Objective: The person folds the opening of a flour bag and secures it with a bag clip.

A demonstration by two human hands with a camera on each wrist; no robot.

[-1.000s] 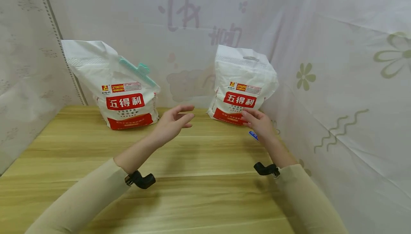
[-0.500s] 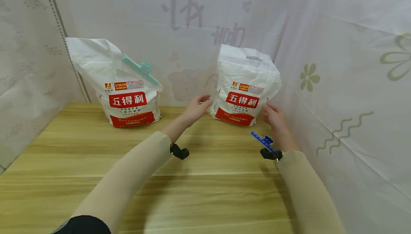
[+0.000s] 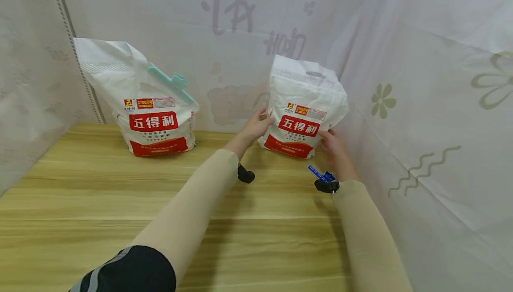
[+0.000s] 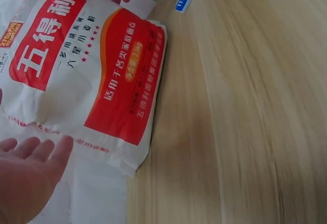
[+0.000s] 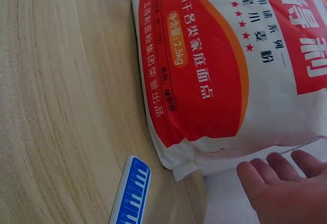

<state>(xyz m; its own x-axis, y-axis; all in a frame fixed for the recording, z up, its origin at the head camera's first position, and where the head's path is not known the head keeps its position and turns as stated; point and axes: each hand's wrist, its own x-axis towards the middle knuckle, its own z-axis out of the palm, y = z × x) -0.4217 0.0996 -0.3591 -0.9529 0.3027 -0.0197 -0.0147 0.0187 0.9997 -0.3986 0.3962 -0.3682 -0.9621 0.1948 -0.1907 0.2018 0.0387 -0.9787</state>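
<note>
A white and red flour bag [image 3: 300, 100] stands upright at the back right of the table, its top with the handle hole flat and unclipped. My left hand [image 3: 255, 128] is at the bag's left side, its fingers fairly straight along that side in the left wrist view. On the other side, my right hand [image 3: 334, 149] has its fingers extended at the bag's lower right edge. In the right wrist view those fingertips lie close beside the bag; whether they touch it is hard to tell. A blue bag clip [image 3: 320, 174] lies on the table before the bag, near my right wrist.
Another flour bag [image 3: 158, 105] stands at the back left, its slanted top corner held by a mint-green clip [image 3: 172, 83]. The wooden table [image 3: 120, 203] meets patterned cloth walls [image 3: 425, 105] at the back and sides.
My left hand has moved right and forward to the bag's left side. The right hand has gone from in front of the bag to its right side, uncovering more of the blue clip.
</note>
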